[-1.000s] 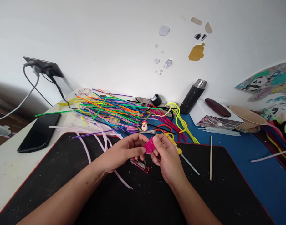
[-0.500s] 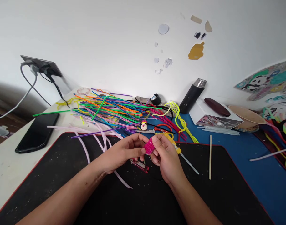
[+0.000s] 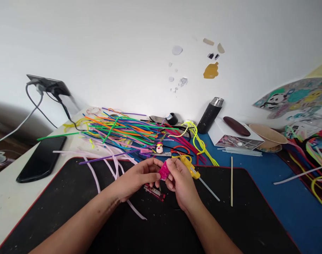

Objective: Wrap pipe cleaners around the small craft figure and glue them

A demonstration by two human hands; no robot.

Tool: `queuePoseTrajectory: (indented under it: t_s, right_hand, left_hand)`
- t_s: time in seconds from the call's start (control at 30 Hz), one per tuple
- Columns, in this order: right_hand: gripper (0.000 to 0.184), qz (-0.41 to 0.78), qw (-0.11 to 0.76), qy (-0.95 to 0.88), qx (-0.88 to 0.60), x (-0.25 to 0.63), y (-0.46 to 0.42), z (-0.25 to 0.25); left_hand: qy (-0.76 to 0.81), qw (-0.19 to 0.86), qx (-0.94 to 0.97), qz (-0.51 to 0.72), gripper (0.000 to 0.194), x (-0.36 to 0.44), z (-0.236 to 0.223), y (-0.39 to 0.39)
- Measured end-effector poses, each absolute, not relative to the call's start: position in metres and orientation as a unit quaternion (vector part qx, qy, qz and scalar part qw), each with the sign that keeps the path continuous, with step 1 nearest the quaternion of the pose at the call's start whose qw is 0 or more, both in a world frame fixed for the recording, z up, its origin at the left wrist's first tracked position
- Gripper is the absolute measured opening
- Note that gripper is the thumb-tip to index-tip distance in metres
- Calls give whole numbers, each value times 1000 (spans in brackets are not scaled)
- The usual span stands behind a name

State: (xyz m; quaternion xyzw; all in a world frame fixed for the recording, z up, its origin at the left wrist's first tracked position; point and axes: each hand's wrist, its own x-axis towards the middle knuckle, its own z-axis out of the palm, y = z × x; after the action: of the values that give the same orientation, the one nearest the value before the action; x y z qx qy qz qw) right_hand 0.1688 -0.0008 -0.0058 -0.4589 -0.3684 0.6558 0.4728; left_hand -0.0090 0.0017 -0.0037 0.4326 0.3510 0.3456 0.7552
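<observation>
A small magenta piece of coiled pipe cleaner [image 3: 164, 171] is pinched between my two hands above the black mat. The fingertips of my left hand [image 3: 141, 177] close on its left side. My right hand [image 3: 180, 180] grips its right edge with thumb and fingers. Under the hands lies a red lighter [image 3: 155, 192], partly covered by my fingers. Just beyond them are a small white figure with a red and yellow top [image 3: 159, 147], orange-handled scissors [image 3: 162, 154] and a yellow glue gun [image 3: 190, 167] with a clear glue stick [image 3: 209, 189] in its back.
Many coloured pipe cleaners [image 3: 124, 128] are heaped at the back left. A black phone [image 3: 43, 158] lies on the left. A black thermos [image 3: 210, 116] and a white box [image 3: 236, 137] stand against the wall. A thin pale stick [image 3: 231, 181] rests on the mat [image 3: 214, 225].
The camera view has tilted up and turned slightly right. Both hands keep hold of the magenta piece, with hardly any shift in their grip.
</observation>
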Motion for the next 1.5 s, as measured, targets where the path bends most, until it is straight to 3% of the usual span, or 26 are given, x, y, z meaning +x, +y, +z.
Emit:
queuePoseTrajectory:
  t_s: [0.4, 0.87, 1.17, 1.5]
  right_hand:
    - [54, 653, 476, -388, -442, 171, -2, -2]
    - [55, 670, 468, -380, -434, 172, -4, -3]
    - [53, 668, 482, -380, -421, 172, -4, -3]
    - [54, 669, 448, -418, -420, 171, -6, -3]
  left_hand:
    - [329, 759, 443, 345, 35, -11, -1, -2]
    - [313, 761, 432, 370, 70, -11, -5, -2]
    - [299, 761, 434, 379, 58, -8, -3, -2]
    - [337, 669, 389, 536, 45, -7, -5, 4]
